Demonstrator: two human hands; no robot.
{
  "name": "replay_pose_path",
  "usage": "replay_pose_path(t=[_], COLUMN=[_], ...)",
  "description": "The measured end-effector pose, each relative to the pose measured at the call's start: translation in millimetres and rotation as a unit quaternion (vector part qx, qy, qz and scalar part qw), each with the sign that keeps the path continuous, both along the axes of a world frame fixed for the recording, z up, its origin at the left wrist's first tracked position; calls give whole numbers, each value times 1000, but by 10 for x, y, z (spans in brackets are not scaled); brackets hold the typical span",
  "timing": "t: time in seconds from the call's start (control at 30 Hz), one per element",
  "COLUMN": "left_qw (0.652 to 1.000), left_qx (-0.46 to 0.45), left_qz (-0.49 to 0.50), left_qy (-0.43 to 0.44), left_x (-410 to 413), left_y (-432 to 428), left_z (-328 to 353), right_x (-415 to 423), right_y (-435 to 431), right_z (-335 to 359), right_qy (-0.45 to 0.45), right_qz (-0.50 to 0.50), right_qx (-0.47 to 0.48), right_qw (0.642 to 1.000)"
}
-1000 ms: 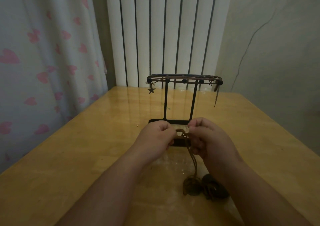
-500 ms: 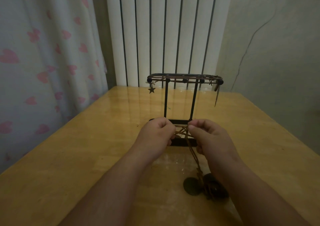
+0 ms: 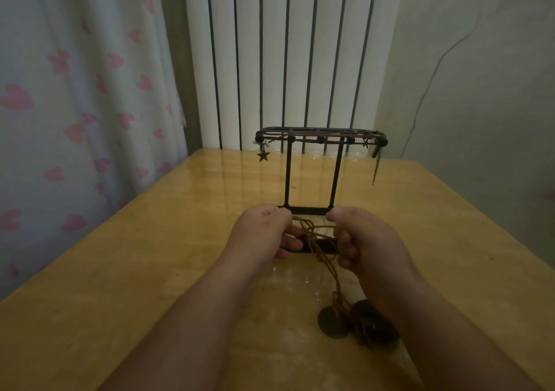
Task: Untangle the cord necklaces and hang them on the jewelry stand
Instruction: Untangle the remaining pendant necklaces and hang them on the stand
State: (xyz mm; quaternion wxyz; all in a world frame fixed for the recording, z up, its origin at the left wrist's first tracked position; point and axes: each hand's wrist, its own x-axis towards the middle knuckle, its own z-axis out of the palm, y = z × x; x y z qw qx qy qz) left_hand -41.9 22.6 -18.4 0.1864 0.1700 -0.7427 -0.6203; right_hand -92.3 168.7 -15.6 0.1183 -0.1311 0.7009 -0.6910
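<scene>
Findings: the left hand (image 3: 264, 231), at 9 o'clock of the tangle, pinches a strand of the cord necklaces (image 3: 312, 234) with its fingers curled. The right hand (image 3: 365, 237), at 3 o'clock, grips the opposing strands the same way, and the cords are drawn taut between the two. From the crossing the cords trail toward 6 o'clock to two dark disc pendants (image 3: 332, 323) lying close together on the table (image 3: 135, 270), with cord bunched over the right one. The jewelry stand (image 3: 306, 210) is at 12 o'clock of the hands. Its top bar already carries corded pieces, and a star charm (image 3: 263, 155) hangs at its left end. Risks noted: pulling outward on taut strands is likely to tighten the knot rather than free it. A sharp pull could drag the pendants across the table. The hands work close against the stand's base, so a forward jerk may knock it and shed what hangs there. The light is dim, and which cord serves which pendant cannot be made out.
</scene>
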Motion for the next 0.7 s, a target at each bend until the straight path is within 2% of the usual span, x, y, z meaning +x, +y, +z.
replay_pose_path(t=[0.07, 0.23, 0.43, 0.7], left_qw=[1000, 1000, 1000, 999], left_qx=[-1, -5, -4, 8], left_qz=[0, -5, -12, -34], left_qy=[4, 9, 18, 15], left_x=[-3, -17, -33, -46], left_y=[7, -10, -27, -31], left_z=[-1, -24, -50, -63], right_x=[28, 29, 36, 63], right_y=[-1, -38, -45, -62], right_z=[-16, -77, -94, -66], right_qy=[84, 173, 216, 283], right_qz=[17, 6, -11, -23], right_qx=[51, 165, 217, 330], right_qw=[995, 971, 952, 900])
